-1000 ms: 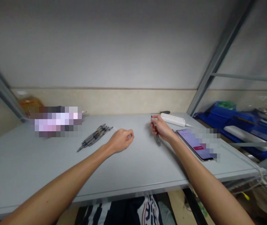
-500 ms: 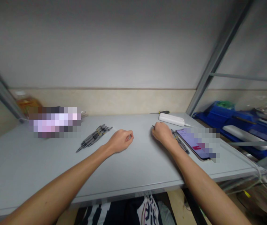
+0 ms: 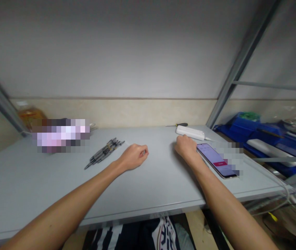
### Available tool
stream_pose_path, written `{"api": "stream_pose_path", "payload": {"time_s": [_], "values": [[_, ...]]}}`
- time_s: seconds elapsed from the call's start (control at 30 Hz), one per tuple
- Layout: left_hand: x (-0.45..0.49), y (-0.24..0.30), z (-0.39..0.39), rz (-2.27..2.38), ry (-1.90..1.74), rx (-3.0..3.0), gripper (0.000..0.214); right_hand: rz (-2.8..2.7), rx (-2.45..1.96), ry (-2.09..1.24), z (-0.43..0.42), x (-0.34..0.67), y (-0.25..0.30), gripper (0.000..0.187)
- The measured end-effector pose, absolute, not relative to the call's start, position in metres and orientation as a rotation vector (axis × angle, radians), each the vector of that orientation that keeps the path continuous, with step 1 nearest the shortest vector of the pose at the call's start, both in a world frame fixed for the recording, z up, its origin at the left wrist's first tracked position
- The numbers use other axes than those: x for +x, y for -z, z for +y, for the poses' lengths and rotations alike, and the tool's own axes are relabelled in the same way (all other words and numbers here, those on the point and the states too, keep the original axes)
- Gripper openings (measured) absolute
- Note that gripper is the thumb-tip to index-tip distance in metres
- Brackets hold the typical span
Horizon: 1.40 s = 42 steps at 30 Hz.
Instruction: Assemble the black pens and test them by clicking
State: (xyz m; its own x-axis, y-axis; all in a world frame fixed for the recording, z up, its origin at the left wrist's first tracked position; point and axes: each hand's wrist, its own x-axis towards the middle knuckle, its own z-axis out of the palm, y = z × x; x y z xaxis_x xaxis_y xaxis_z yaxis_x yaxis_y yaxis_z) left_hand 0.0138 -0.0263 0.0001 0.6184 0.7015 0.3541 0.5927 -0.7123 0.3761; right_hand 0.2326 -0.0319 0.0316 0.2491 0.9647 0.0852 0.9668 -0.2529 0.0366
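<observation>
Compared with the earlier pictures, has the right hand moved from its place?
Yes. Judged against the phone, the right hand has moved to the right, closer to the phone's left edge.

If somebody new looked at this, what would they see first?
Probably the bright phone, lying with its lit screen up on the right side of the table, close to the right hand. Next, perhaps the bunch of grey pens, just left of the curled left hand.
</observation>
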Motion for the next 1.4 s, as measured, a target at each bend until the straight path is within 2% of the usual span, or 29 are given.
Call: {"api": "stream_pose_path", "payload": {"time_s": [0.63,1.4], "values": [[0.013,0.002,-0.025,1.062,-0.710,2.633,0.016,-1.874,-2.455,-0.041,-0.024,0.254,-0.031,0.039],[0.012,0.004,-0.024,1.055,-0.709,2.636,0.016,-1.869,-2.440,0.006,-0.022,0.262,-0.027,0.039]]}}
